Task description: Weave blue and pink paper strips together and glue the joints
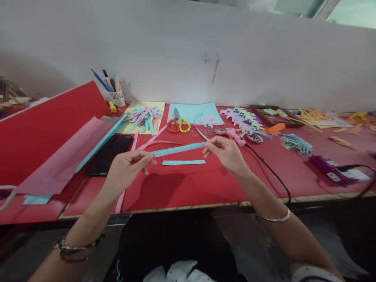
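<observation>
1. As a blue paper strip (179, 149) stretches nearly straight over a red table (179, 197), the left hand (129, 162) grips its end at 9 o'clock, thumb pressed against the forefinger and the remaining fingers loosely curled.
2. At the strip's 3 o'clock end, slightly higher, the right hand (221, 150) is closed in a similar pinch, thumb and forefinger on the paper, with the other fingers bent.
3. Just below the held strip, at 6 o'clock, a second strip (183, 162) of blue paper lies flat on the table, untouched and between the two hands.
4. Scissors (184, 126) with red and yellow handles rest at 12 o'clock, blades pointing away, while a pink glue gun (237, 138) lies between 2 and 3 o'clock, close beyond the right hand.
5. Toward 10 o'clock, cut pink and blue strips (145, 117) sit heaped on yellow paper (160, 105); a dark phone (110, 152) lies at 9 o'clock, near the left hand.
</observation>
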`<state>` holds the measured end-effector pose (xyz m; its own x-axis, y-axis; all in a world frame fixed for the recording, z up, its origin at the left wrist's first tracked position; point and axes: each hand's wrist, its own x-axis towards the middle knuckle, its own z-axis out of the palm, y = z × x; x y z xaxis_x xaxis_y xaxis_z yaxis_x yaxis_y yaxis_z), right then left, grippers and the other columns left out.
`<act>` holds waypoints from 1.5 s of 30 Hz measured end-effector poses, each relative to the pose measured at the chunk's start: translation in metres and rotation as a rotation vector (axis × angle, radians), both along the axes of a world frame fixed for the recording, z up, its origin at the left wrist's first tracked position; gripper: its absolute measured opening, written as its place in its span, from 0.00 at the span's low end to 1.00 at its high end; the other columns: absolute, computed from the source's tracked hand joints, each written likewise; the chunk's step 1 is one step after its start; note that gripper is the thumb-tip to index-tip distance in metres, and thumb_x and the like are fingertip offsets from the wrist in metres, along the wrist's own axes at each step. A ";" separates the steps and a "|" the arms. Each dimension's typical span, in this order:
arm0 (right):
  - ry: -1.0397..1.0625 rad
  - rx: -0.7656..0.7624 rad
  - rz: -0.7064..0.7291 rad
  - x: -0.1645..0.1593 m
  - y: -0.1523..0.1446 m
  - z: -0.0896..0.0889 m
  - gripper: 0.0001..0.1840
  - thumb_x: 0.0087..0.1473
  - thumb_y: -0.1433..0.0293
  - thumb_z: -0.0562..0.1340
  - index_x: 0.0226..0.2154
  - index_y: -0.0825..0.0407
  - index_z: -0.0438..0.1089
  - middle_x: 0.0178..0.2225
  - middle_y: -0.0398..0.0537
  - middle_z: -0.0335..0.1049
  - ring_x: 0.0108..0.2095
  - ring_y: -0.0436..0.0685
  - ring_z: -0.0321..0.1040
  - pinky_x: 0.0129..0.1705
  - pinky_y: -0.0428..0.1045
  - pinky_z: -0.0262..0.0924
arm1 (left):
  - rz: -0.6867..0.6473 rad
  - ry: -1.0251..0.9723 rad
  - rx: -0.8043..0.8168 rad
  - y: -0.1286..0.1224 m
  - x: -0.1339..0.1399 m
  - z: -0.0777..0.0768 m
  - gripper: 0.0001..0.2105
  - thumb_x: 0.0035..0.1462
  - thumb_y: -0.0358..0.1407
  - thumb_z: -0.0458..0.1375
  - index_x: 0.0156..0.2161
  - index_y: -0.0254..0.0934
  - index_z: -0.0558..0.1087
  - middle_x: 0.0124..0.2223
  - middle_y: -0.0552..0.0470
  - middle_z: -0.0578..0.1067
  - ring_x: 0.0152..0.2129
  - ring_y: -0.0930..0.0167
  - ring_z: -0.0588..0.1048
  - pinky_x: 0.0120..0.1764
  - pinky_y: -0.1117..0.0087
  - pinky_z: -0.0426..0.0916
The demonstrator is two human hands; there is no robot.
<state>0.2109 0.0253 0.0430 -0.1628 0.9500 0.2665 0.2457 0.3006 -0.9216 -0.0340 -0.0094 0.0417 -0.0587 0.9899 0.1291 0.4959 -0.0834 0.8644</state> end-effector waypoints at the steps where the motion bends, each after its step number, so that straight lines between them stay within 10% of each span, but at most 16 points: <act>1: -0.027 -0.002 0.013 0.001 -0.001 0.000 0.11 0.47 0.64 0.59 0.20 0.53 0.63 0.18 0.41 0.67 0.18 0.47 0.65 0.26 0.45 0.61 | -0.004 0.001 -0.006 0.000 0.000 0.000 0.09 0.42 0.40 0.55 0.22 0.37 0.72 0.21 0.55 0.75 0.12 0.77 0.67 0.21 0.76 0.63; 8: -0.315 0.035 0.084 0.013 -0.008 -0.005 0.12 0.52 0.66 0.53 0.21 0.53 0.62 0.21 0.44 0.68 0.23 0.50 0.67 0.30 0.48 0.61 | -0.041 0.092 -0.012 -0.004 -0.003 0.003 0.11 0.43 0.43 0.54 0.22 0.39 0.73 0.16 0.57 0.71 0.12 0.75 0.67 0.20 0.76 0.61; 15: -0.723 0.437 0.180 -0.011 -0.024 0.007 0.22 0.51 0.64 0.57 0.48 0.54 0.61 0.50 0.57 0.62 0.51 0.60 0.57 0.52 0.56 0.49 | -0.255 0.251 0.044 -0.010 0.013 0.002 0.13 0.48 0.43 0.52 0.25 0.39 0.75 0.21 0.56 0.75 0.17 0.75 0.69 0.24 0.76 0.60; 19: -0.711 0.327 0.462 -0.034 -0.027 0.012 0.12 0.55 0.68 0.53 0.39 0.54 0.68 0.37 0.50 0.71 0.37 0.53 0.66 0.43 0.49 0.54 | -0.303 0.252 0.034 -0.013 0.022 0.008 0.13 0.49 0.43 0.51 0.24 0.38 0.75 0.18 0.57 0.73 0.17 0.75 0.68 0.22 0.77 0.59; 23: -0.576 0.204 0.432 -0.038 -0.022 0.011 0.12 0.55 0.70 0.53 0.29 0.57 0.70 0.22 0.43 0.67 0.23 0.46 0.59 0.27 0.41 0.51 | -0.318 0.194 -0.029 -0.014 0.020 0.011 0.13 0.48 0.41 0.51 0.25 0.37 0.75 0.17 0.57 0.72 0.16 0.76 0.68 0.22 0.79 0.61; 45: -0.524 0.093 0.454 -0.030 -0.019 0.012 0.13 0.51 0.69 0.56 0.24 0.59 0.71 0.16 0.37 0.57 0.18 0.43 0.49 0.23 0.41 0.44 | -0.334 0.202 -0.002 -0.011 0.015 0.006 0.13 0.50 0.41 0.51 0.23 0.38 0.74 0.15 0.58 0.70 0.15 0.77 0.68 0.21 0.79 0.60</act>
